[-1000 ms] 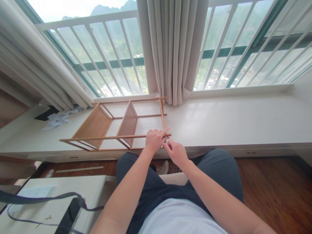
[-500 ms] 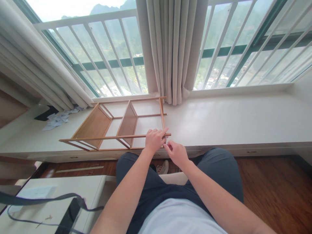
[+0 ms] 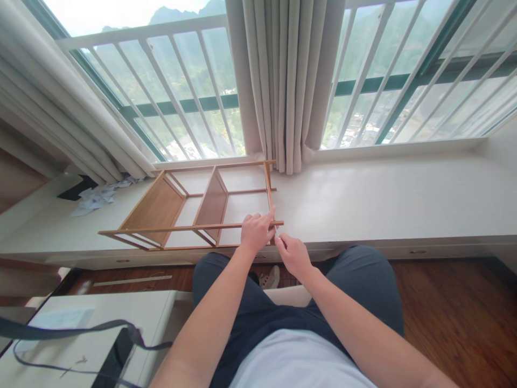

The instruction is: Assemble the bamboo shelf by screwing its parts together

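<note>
A brown wooden shelf frame lies on its side on the white window ledge. My left hand is closed round the right end of its near rail, with the index finger stretched along the end crossbar. Just right of it, my right hand pinches a thin silvery tool that looks like a hex key. The tool's tip points up at the rail's underside near the corner joint. My left fingers partly hide that joint, so I cannot tell whether the tip sits in a screw.
The window ledge runs to the right. Torn white paper lies at its left end. A grey curtain hangs behind the frame. At lower left, a white table holds a dark strap and small screw-like pieces.
My right hand has shifted slightly right, and more of the silvery tool shows. My left index finger has swung upward from pointing right. The shelf frame has stayed put.
</note>
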The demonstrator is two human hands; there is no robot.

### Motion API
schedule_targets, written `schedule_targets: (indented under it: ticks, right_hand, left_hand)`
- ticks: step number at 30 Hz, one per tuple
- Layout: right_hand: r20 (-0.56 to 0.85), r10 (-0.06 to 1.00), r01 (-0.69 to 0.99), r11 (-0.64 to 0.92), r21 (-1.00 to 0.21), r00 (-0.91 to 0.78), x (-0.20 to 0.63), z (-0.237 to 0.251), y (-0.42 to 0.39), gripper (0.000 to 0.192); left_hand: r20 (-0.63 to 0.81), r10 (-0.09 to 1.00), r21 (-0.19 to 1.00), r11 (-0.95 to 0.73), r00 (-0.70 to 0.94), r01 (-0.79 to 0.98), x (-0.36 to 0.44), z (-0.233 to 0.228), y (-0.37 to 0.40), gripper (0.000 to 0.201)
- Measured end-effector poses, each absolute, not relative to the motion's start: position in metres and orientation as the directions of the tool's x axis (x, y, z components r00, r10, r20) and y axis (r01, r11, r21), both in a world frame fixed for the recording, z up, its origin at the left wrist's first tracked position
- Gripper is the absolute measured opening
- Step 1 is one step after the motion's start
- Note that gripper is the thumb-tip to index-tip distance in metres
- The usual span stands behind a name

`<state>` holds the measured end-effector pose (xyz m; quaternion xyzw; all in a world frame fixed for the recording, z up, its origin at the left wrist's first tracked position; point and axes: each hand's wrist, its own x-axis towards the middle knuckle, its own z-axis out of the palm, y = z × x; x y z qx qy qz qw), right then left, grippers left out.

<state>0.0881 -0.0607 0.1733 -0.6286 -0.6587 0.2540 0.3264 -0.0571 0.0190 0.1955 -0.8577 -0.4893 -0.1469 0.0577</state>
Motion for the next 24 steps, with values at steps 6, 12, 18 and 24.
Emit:
schedule_targets:
  ticks: [6,12,18,24]
  right_hand:
    - [0.108,0.994,0.596,0.075,-0.8,0.021,0.088,0.1709,-0.0609,0.038]
    - [0.1,0.995,0.562,0.073,-0.824,0.018,0.0884,0.1693,-0.0607,0.038]
    - [0.091,0.996,0.519,0.068,-0.852,0.019,0.0882,0.1705,-0.0604,0.038]
    - [0.071,0.997,0.465,0.05,-0.884,0.027,0.088,0.1725,-0.061,0.038]
  left_hand:
    - [0.285,0.826,0.044,-0.518,0.486,0.854,-0.056,0.1959,0.0183,0.063]
    - [0.298,0.822,0.046,-0.521,0.486,0.852,-0.0562,0.1957,0.0178,0.062]
    - [0.303,0.82,0.027,-0.517,0.486,0.856,-0.0562,0.1968,0.0176,0.061]
    - [0.299,0.821,0.035,-0.519,0.487,0.854,-0.0559,0.1967,0.0179,0.061]
